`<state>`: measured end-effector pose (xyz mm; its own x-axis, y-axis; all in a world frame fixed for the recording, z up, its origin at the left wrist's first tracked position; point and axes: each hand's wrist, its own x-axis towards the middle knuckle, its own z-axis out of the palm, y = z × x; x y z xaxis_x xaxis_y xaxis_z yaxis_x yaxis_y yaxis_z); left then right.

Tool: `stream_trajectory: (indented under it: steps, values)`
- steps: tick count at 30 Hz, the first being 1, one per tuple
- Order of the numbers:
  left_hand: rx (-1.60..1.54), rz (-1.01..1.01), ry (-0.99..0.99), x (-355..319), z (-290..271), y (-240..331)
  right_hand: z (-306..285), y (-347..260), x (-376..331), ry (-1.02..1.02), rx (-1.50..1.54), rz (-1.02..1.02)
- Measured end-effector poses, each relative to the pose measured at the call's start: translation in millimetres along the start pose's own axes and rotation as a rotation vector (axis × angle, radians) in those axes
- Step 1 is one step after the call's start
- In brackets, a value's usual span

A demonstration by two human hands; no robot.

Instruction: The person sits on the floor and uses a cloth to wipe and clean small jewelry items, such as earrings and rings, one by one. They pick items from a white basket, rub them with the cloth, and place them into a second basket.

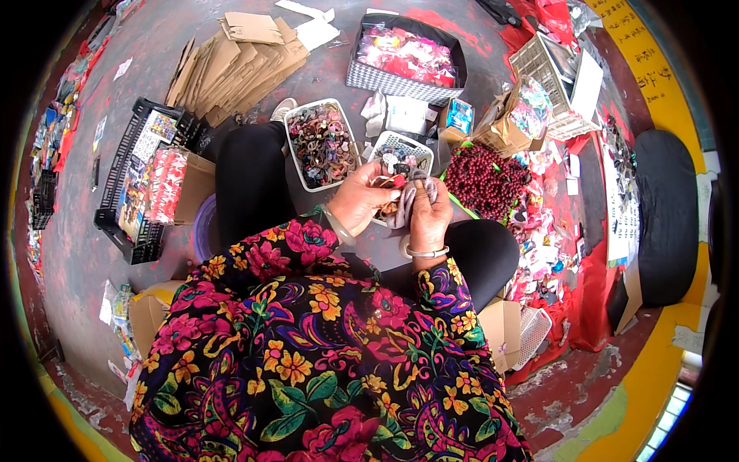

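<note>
In front of my lap, my left hand (358, 202) is closed on a small bunch of what look like hair ties, with a red piece (398, 181) showing at the fingertips. Close beside it, my right hand (431, 218) pinches a soft grey fabric band (403, 206), which hangs down between the two hands. Just beyond them stands a small white basket (425, 151) with dark and pale little items in it, partly hidden by my fingers. To its left, a larger white basket (353, 182) is filled with many-coloured hair ties (322, 142).
Dark red beaded strands (486, 181) are heaped at right. A patterned box (385, 83) of pink packets stands ahead, flattened cardboard (242, 69) at far left. A black crate (108, 219) and purple tub (203, 231) sit left. Small goods (539, 246) litter the right side.
</note>
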<state>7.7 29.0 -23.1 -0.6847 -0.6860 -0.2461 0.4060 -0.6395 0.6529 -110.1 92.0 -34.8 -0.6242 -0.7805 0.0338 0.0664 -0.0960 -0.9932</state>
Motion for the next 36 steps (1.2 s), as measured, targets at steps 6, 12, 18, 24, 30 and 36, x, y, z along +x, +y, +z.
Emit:
stream_trajectory:
  steps: [6,12,18,24,30,36]
  values:
    - [-0.165,-0.072,-0.055,0.0,-4.4,6.5,-1.1,-10.8,0.3,-0.114,0.429,0.295]
    - [-0.168,-0.017,-0.010,5.9,-8.1,17.8,-1.0,-5.9,2.2,-0.188,0.581,0.329]
    - [-0.112,-0.007,-0.013,6.8,-12.0,19.0,4.6,-19.2,-0.2,-0.256,0.299,0.219]
    - [-0.071,-0.031,-0.054,3.0,-2.6,16.1,3.6,-21.3,-5.5,-0.215,0.228,0.070]
    - [0.024,-0.025,-0.093,-1.1,3.7,14.2,3.8,-19.8,-6.3,-0.113,-0.012,-0.050]
    - [0.026,-0.106,-0.089,-3.3,3.0,13.0,3.1,-13.6,-4.0,-0.027,0.008,-0.031]
